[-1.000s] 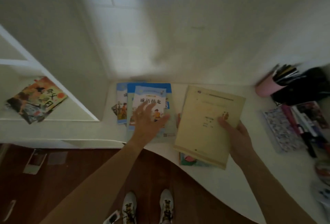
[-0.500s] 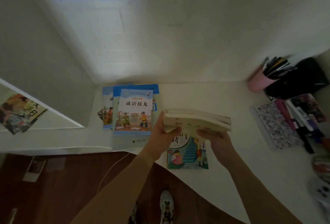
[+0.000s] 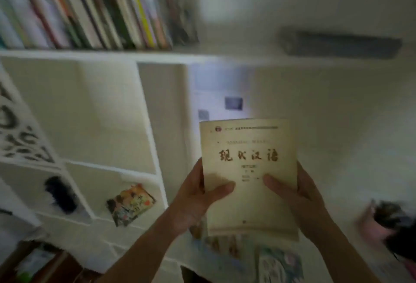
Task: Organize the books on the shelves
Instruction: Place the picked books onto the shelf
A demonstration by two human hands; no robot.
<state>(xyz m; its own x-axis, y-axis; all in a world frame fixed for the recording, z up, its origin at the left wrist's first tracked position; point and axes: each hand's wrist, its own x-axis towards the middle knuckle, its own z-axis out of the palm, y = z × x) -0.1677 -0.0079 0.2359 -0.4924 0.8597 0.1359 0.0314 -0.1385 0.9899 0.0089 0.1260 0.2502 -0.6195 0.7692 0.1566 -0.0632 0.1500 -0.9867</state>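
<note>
Fingers of left hand (image 3: 193, 201) and right hand (image 3: 299, 199) grip book (image 3: 249, 170) upright; shelving step, next: slot beside shelf row (image 3: 94, 7)

The yellowed book (image 3: 248, 170) has a matt paper cover, slightly worn-looking, with dull brownish print. The shelves (image 3: 108, 56) look like smooth white-painted board, and the small picture book (image 3: 130, 204) lying there has a glossier printed cover.

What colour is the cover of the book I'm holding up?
Pale yellow-cream with brown title characters; the book shows in the head view.
</note>
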